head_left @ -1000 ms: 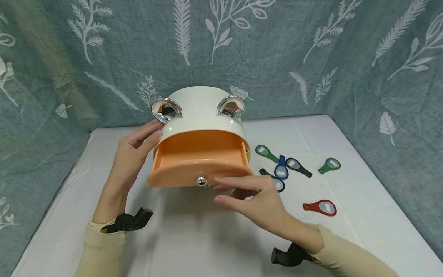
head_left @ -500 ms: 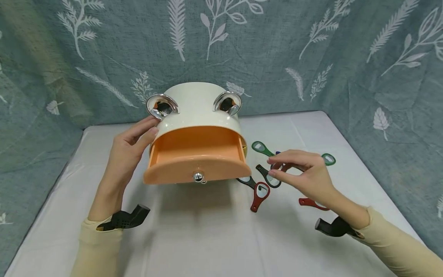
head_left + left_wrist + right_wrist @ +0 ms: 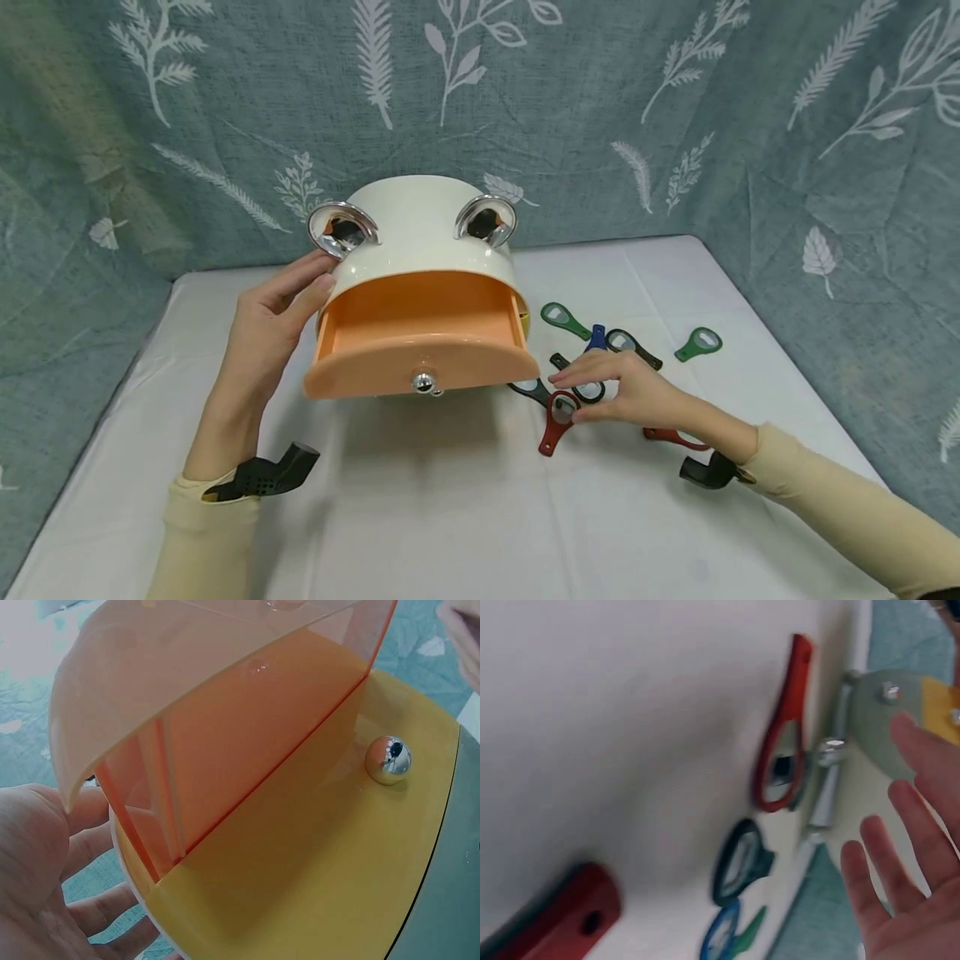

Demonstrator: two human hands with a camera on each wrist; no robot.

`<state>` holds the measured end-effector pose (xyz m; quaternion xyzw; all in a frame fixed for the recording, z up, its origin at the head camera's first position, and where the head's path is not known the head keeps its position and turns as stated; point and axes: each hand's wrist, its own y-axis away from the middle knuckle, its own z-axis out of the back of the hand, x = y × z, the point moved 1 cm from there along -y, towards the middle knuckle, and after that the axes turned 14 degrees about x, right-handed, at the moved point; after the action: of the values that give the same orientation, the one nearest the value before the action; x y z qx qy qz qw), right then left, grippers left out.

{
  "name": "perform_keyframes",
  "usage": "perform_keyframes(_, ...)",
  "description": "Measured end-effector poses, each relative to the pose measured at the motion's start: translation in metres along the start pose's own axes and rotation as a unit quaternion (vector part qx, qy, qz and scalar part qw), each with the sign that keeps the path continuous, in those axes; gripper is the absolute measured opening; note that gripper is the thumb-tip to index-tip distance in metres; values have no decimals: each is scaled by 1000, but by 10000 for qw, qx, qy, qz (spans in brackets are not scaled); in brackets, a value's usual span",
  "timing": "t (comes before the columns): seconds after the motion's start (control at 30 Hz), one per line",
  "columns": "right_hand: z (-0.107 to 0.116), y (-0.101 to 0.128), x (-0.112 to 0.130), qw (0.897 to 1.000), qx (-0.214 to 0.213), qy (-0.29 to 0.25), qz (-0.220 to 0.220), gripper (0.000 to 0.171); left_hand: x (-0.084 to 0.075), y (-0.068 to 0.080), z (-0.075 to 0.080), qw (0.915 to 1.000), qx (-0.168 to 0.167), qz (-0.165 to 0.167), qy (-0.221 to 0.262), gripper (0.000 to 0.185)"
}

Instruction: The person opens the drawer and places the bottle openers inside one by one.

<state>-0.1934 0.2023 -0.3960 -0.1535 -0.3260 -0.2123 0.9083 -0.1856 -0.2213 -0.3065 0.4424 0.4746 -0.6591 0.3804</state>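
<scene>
Near first: white table [image 3: 465,517], then a part-hidden red opener [image 3: 662,434] under the R forearm. Closer to centre, a 2nd red opener [image 3: 553,433] lies flat, its ring just over a black opener [image 3: 537,392]. R hand [image 3: 628,387] is at the cluster, fingers spread w/ a wide gap to the thumb, no grasp; thumb tip overlaps the red ring in head view, so can't tell re contact. Step in hand, prob.: reaching for one opener (which, unclear). Next move calls for closing thumb & fingers on just one, w/o dragging nbrs.

Orange drawer [image 3: 420,367] sticks out, knob [image 3: 423,382] facing the person. L hand [image 3: 272,321] rests on the L side of the frog-like white cabinet [image 3: 427,225], fingers fairly straight, prob. steadying it, not clenched. Further back: blue opener [image 3: 596,337], green opener [image 3: 576,327], then curtain [image 3: 585,125].
</scene>
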Motion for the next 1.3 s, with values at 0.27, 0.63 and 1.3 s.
perform_keyframes(0.27,-5,1,-27,9942,861,-9,-642,57,0,0,-1,10000,40,-45,11,39)
perform_keyframes(0.63,-6,-1,-40,9889,1195,68,-881,63,-1,1,0,9998,77,27,160,40)
perform_keyframes(1.3,-9,-8,-39,9906,1149,400,-624,57,0,1,0,9999,82,-11,93,39)
